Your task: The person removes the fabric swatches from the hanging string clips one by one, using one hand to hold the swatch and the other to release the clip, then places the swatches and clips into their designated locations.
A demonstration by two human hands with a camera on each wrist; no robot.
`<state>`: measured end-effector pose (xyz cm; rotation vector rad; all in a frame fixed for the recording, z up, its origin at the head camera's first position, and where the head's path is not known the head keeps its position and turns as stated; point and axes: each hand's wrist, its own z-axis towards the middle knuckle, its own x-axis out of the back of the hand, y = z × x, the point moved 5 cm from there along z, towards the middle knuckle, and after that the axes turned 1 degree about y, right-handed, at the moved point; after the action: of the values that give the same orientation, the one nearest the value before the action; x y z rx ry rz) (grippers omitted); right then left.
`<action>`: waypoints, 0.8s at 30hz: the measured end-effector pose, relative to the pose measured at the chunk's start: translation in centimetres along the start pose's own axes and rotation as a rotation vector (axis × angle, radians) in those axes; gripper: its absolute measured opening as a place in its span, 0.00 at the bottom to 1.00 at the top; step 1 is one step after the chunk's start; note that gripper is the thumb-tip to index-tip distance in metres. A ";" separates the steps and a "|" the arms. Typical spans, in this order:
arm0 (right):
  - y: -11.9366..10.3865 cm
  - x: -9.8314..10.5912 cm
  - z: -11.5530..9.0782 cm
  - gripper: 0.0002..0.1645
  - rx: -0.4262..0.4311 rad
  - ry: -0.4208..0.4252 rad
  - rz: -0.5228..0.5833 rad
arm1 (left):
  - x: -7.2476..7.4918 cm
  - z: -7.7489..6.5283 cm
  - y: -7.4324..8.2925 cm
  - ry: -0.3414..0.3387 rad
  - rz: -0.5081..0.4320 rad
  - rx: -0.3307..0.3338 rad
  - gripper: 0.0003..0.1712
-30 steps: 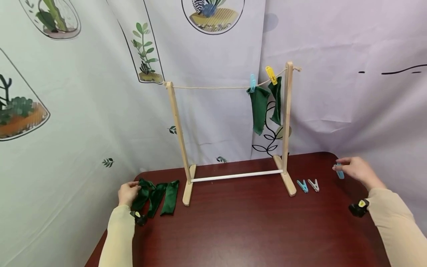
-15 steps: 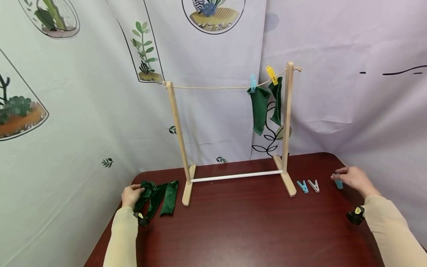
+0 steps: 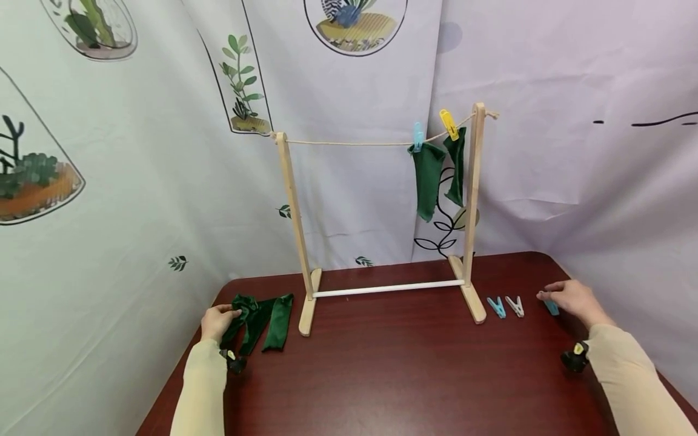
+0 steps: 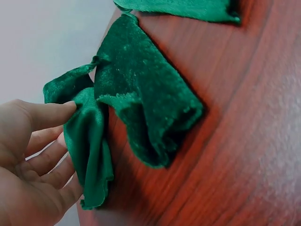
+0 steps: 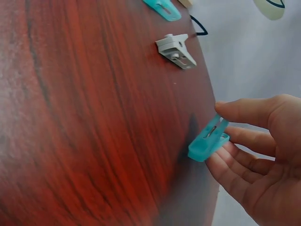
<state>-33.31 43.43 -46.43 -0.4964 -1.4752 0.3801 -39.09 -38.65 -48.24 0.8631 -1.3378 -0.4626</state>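
The hands are well apart across the dark red table (image 3: 409,375) in front of me. The left hand (image 3: 214,322) pinches a green cloth (image 4: 87,141) at the table's left edge, thumb on top and fingers behind, with 2 more green strips (image 4: 146,84) beside it. Far to the right, the right hand (image 3: 572,300) pinches a blue peg (image 5: 207,143), near a white peg (image 3: 515,306) and another blue peg (image 3: 497,307). I can't tell whether it has the handles or the mouth. That matters, I'd say: a peg works best squeezed by its handles, mouth facing away from the palm. The cloth looks creased under the thumb; a pinch on a short edge, smoothed flat, should let it drop straight. On the line (image 3: 349,143), 2 green pieces (image 3: 428,181) hang near the right post (image 3: 474,194), and I'd keep the sleeves away from them.
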 end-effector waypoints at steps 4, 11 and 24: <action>0.1 -0.5 0.0 0.33 0.013 0.015 0.003 | 0.0 -0.2 -0.1 -0.002 0.022 -0.014 0.30; 0.5 -1.1 0.3 0.34 0.022 0.051 0.011 | -0.1 -0.2 -0.5 0.012 0.106 -0.027 0.27; 0.6 -1.7 0.2 0.33 0.025 0.115 0.034 | -0.3 -0.4 -0.6 0.016 0.151 -0.025 0.26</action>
<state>-33.61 43.06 -48.19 -0.5159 -1.3509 0.3905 -38.64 -38.69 -48.95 0.7381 -1.3683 -0.3532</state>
